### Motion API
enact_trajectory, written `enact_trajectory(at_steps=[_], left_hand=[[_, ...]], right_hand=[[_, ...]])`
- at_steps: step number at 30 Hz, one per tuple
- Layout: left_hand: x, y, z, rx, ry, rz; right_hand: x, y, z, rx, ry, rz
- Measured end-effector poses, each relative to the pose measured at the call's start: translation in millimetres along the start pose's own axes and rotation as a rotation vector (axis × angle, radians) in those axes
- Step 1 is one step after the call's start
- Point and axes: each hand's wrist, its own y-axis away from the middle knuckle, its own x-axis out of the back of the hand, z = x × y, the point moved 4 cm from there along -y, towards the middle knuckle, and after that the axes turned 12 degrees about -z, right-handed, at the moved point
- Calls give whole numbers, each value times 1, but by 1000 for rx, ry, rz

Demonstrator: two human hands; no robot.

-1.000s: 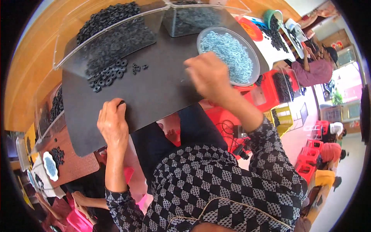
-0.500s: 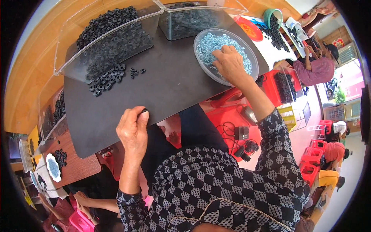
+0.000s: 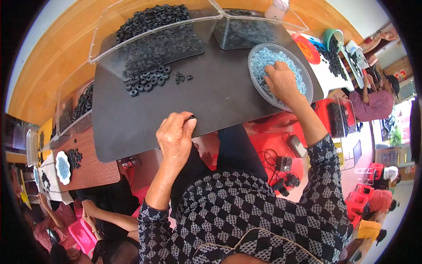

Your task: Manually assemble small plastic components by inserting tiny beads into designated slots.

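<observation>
My left hand (image 3: pixel 174 137) is over the near edge of a dark tabletop (image 3: pixel 206 99), pinching a small black plastic part (image 3: pixel 191 117) between thumb and forefinger. Most of that part is hidden by the fingers. At the right of the tabletop stands a round clear plastic bowl (image 3: pixel 311 88) of small, shiny, pale-blue pieces (image 3: pixel 269 57). My right hand (image 3: pixel 282 83) reaches into it, fingers bent down among the pieces; whatever the fingertips hold cannot be made out. Black ring-like parts (image 3: pixel 147 82) lie in a loose pile farther left, with a few smaller ones (image 3: pixel 181 78) beside it.
Clear bins of black parts (image 3: pixel 154 22) line the far side. On the left, a brown table (image 3: pixel 94 171) bears a white dish of pale-blue pieces (image 3: pixel 63 168). A red-orange plate (image 3: pixel 307 49) and green basket (image 3: pixel 332 36) stand far right. Other people sit both sides.
My view has shifted, so the table and bins appear farther right. The left hand still pinches the black part, and the right hand is still in the bowl with its fingers slightly moved.
</observation>
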Motion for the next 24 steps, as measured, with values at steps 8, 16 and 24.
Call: enact_trajectory(at_steps=[8, 16, 24], left_hand=[[0, 3, -4, -5, 47, 5], [-1, 4, -10, 0, 71, 44], [-1, 4, -8, -4, 63, 16]], right_hand=[[10, 7, -9, -46, -82, -42], [-5, -3, 4, 110, -153, -14], [12, 0, -3, 6, -81, 31]])
